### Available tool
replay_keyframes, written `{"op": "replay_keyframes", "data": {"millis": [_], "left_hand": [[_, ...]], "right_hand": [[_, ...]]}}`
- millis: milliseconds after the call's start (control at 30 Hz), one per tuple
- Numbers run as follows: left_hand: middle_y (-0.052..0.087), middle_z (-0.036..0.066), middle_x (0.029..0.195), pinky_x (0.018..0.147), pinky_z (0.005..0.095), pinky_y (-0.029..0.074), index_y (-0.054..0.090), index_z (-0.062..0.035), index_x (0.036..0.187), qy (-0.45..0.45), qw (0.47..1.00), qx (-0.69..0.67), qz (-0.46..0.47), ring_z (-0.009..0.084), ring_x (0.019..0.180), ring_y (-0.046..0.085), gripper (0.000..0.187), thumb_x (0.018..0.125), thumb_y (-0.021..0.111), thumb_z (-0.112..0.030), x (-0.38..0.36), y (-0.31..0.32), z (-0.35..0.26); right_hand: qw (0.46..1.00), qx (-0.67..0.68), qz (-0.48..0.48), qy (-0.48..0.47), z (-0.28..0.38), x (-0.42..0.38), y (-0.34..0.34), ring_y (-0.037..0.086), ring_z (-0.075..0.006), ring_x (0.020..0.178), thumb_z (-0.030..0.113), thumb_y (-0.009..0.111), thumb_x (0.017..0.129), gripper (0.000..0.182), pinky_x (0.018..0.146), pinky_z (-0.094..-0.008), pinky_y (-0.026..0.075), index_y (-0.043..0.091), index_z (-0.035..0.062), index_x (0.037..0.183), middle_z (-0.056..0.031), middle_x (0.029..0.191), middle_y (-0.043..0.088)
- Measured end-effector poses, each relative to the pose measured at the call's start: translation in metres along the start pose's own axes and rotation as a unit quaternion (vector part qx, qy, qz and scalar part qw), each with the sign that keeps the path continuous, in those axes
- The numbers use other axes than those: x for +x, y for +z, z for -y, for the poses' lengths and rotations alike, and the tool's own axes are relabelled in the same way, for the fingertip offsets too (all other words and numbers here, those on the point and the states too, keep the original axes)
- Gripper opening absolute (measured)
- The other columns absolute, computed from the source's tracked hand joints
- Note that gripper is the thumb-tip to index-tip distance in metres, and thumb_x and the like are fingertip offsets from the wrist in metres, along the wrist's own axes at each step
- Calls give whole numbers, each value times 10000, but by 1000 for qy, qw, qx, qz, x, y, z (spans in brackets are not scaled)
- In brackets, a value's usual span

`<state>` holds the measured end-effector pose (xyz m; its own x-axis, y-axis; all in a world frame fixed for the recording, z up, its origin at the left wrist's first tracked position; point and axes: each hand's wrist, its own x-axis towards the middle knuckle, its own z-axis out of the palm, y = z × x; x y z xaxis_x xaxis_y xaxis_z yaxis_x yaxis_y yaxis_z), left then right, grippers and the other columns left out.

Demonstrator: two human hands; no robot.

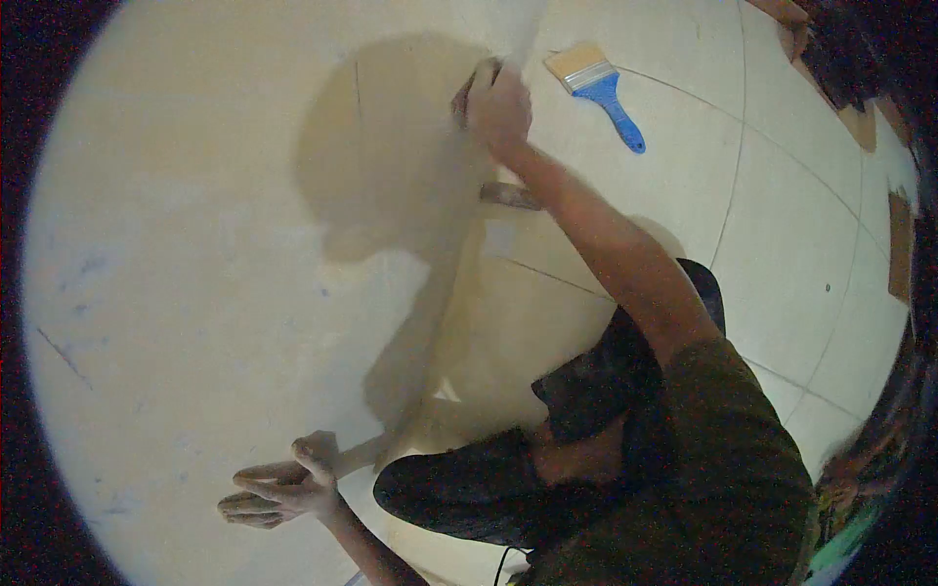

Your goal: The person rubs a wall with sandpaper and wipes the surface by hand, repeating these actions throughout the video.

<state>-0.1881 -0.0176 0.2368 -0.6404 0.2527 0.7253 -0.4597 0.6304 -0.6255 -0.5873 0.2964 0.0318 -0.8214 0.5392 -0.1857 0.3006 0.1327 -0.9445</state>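
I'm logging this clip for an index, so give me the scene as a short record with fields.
Setting: pale tiled floor seen from above, with a large pale panel lying on it
Left hand: left hand open, fingers spread, at the panel's near edge
Right hand: right hand stretched out to the panel's far edge, gripping it
Nearby tool: blue-handled paintbrush on the floor, beside the right hand, apart from it
Other: cardboard pieces at the floor's right margin
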Motion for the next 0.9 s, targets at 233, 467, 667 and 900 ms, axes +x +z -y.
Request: {"op": "replay_keyframes", "data": {"millis": [233, 467, 667, 900], "left_hand": [[158, 271, 1686, 1177, 643, 197, 351, -142, 1610, -12, 1000, -11, -1, 485, 1550, 147, 965, 899, 505, -776, -4, 2, -2], [161, 269, 1686, 1175, 646, 207, 356, -130, 1606, -2, 1000, -21, -2, 491, 1548, 142, 965, 895, 541, -757, 4, 0, 1], [169, 265, 1685, 1172, 654, 210, 353, -132, 1605, 6, 1000, -17, -14, 496, 1545, 155, 941, 906, 543, -733, 6, -1, 6], [184, 264, 1681, 1176, 649, 222, 365, -129, 1598, 18, 999, -19, -18, 501, 1541, 164, 908, 923, 542, -710, 6, -1, 4]], "right_hand": [[999, -23, 1, -28, -1, -11, 3, 637, -448, 1112, 449, 425, 1049, 460, 978, -550, 482, 583, 49, 1210, -255, 1159, 667], [999, 1, 25, -30, 7, -13, -3, 633, -451, 1115, 441, 440, 1047, 446, 979, -556, 478, 579, 54, 1220, -244, 1159, 669], [999, 32, 9, 5, 22, -16, -11, 651, -444, 1073, 408, 449, 1044, 407, 938, -543, 492, 595, 46, 1158, -243, 1110, 686], [990, 92, 100, 38, 19, -17, -25, 678, -436, 1013, 412, 448, 1038, 396, 895, -541, 502, 593, 48, 1096, -246, 1020, 705]]}}
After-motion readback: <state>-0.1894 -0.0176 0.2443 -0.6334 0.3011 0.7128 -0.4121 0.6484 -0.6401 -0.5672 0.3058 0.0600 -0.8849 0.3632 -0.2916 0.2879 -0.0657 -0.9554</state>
